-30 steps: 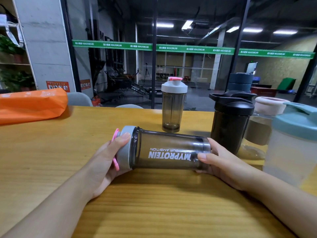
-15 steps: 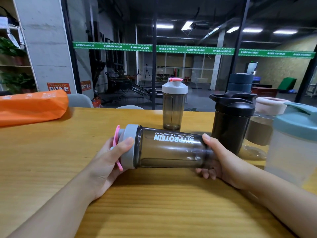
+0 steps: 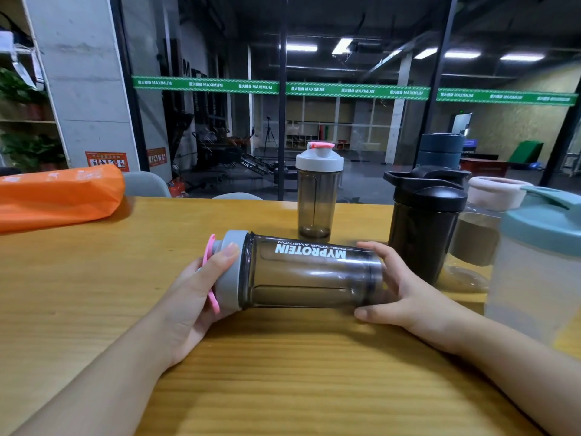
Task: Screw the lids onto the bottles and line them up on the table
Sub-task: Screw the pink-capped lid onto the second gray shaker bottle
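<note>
The bottle (image 3: 311, 273) lies on its side just above the table (image 3: 94, 294), long axis running left to right between the hands. The left hand (image 3: 195, 291) curls round the grey lid (image 3: 231, 272); the right hand (image 3: 399, 291) cups the base. The lid end is nearer the left hand, so tightening, I'd judge, falls to it. The bottle looks empty. Behind stand a capped smoky bottle (image 3: 317, 193), also empty, and a black one (image 3: 424, 221), contents hidden.

Glossy smoky plastic bottle (image 3: 311, 275), wood-grain table (image 3: 94, 294)
</note>
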The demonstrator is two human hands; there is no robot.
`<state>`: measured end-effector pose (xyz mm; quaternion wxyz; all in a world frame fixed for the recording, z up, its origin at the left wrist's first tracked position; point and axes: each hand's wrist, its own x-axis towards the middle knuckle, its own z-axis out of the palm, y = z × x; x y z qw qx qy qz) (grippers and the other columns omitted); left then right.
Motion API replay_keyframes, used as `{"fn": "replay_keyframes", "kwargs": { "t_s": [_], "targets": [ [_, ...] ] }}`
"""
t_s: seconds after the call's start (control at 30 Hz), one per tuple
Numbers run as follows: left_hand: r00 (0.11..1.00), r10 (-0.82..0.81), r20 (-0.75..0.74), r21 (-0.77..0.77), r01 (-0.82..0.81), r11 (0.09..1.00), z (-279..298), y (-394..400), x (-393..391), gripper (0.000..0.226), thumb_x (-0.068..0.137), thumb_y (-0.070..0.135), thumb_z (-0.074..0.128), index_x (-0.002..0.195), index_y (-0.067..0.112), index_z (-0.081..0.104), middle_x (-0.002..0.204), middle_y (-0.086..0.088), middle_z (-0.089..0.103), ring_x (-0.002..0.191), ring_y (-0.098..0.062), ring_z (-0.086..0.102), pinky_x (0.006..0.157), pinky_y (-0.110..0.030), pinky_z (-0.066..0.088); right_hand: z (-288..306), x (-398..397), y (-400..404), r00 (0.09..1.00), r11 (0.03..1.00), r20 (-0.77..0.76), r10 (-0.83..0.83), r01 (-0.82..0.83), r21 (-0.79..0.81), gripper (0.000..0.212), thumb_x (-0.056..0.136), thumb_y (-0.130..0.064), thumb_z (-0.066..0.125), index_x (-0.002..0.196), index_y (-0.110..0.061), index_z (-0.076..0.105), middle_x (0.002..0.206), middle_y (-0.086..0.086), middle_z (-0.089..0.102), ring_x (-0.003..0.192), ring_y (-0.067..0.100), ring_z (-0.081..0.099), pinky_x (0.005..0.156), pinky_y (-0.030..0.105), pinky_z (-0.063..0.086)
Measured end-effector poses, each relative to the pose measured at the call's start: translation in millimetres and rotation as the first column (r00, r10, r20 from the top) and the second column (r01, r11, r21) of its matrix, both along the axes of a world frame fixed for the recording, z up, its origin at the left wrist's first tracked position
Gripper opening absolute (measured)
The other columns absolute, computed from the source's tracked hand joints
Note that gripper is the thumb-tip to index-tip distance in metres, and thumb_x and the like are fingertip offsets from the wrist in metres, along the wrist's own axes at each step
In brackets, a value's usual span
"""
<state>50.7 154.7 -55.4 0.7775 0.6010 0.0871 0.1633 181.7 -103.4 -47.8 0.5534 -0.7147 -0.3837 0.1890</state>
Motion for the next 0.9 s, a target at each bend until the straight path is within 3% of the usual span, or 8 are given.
{"fn": "replay_keyframes", "kwargs": {
  "t_s": [0.1, 0.23, 0.33, 0.4, 0.53, 0.7, 0.83, 0.9],
  "targets": [
    [1.0, -0.01, -0.003, -0.013, 0.01, 1.0, -1, 1, 0, 0.093, 0.033, 0.056, 0.088, 0.114, 0.018, 0.064, 0.099, -0.008, 0.074, 0.08, -0.017, 0.071, 0.076, -0.038, 0.058, 0, 0, -2, 1.0, 1.0, 0.009, -0.01, 0.011, -0.025, 0.09, 0.059, -0.015, 0.084, 0.129, -0.046, 0.038, 0.13, -0.002, 0.055, 0.103, 0.018, 0.067, 0.088, 0.034, 0.053],
    [0.999, -0.041, 0.001, 0.007, 0.041, 0.999, 0, 1, 0, 0.096, 0.027, 0.06, 0.088, 0.11, 0.018, 0.067, 0.098, -0.008, 0.074, 0.08, -0.017, 0.071, 0.079, -0.038, 0.058, -1, 2, -1, 0.999, 0.997, -0.013, -0.047, 0.046, -0.063, 0.089, 0.056, -0.033, 0.083, 0.133, -0.036, 0.039, 0.116, 0.001, 0.062, 0.075, 0.021, 0.066, 0.065, 0.028, 0.052],
    [0.999, -0.048, 0.004, 0.019, 0.048, 0.999, 0, 0, 0, 0.087, 0.034, 0.057, 0.087, 0.109, 0.019, 0.067, 0.097, -0.006, 0.075, 0.078, -0.016, 0.071, 0.081, -0.039, 0.056, -2, 3, -1, 0.999, 0.997, -0.015, -0.041, 0.04, -0.059, 0.08, 0.055, -0.042, 0.081, 0.127, -0.027, 0.047, 0.098, 0.002, 0.067, 0.066, 0.019, 0.059, 0.056, 0.025, 0.048],
    [0.999, -0.046, 0.008, 0.011, 0.046, 0.999, 0, 0, 1, 0.077, 0.044, 0.053, 0.079, 0.111, 0.018, 0.066, 0.097, -0.006, 0.074, 0.077, -0.016, 0.07, 0.08, -0.038, 0.056, -2, 4, -1, 0.999, 0.998, -0.021, -0.028, 0.027, -0.054, 0.088, 0.048, -0.055, 0.084, 0.123, -0.022, 0.05, 0.094, 0.006, 0.066, 0.063, 0.019, 0.058, 0.051, 0.024, 0.046],
    [0.999, -0.042, -0.011, 0.02, 0.042, 0.999, -2, 1, 1, 0.087, 0.042, 0.053, 0.083, 0.119, 0.017, 0.063, 0.103, -0.01, 0.074, 0.084, -0.018, 0.071, 0.072, -0.035, 0.06, -4, 7, 5, 0.992, 0.997, -0.102, -0.069, 0.064, -0.049, 0.105, 0.04, -0.077, 0.075, 0.119, -0.011, 0.054, 0.087, 0.01, 0.064, 0.055, 0.017, 0.055, 0.041, 0.021, 0.039],
    [1.0, -0.013, -0.004, 0.023, 0.013, 1.0, -1, 0, 0, 0.111, 0.023, 0.06, 0.089, 0.123, 0.019, 0.06, 0.103, -0.007, 0.074, 0.085, -0.015, 0.072, 0.064, -0.031, 0.057, 0, 4, 9, 0.987, 0.993, -0.151, -0.049, 0.032, -0.112, 0.09, 0.059, -0.077, 0.048, 0.106, -0.002, 0.063, 0.066, 0.012, 0.062, 0.045, 0.015, 0.047, 0.036, 0.019, 0.035],
    [0.999, -0.023, 0.038, -0.004, 0.023, 1.0, -1, -3, 0, 0.099, 0.028, 0.053, 0.09, 0.118, 0.023, 0.06, 0.1, -0.005, 0.075, 0.082, -0.014, 0.072, 0.063, -0.03, 0.059, 0, 1, 11, 0.987, 0.988, -0.128, -0.094, 0.076, -0.135, 0.079, 0.073, -0.078, 0.036, 0.099, -0.008, 0.064, 0.066, 0.011, 0.064, 0.044, 0.016, 0.047, 0.037, 0.02, 0.036],
    [0.999, -0.016, 0.052, -0.017, 0.017, 1.0, -1, -3, 1, 0.091, 0.032, 0.05, 0.088, 0.115, 0.027, 0.06, 0.098, -0.003, 0.075, 0.08, -0.013, 0.072, 0.064, -0.03, 0.059, -2, 0, 11, 0.983, 0.984, -0.125, -0.132, 0.115, -0.135, 0.088, 0.064, -0.088, 0.042, 0.107, -0.014, 0.061, 0.063, 0.007, 0.064, 0.042, 0.015, 0.049, 0.04, 0.021, 0.038]
  ]
}}
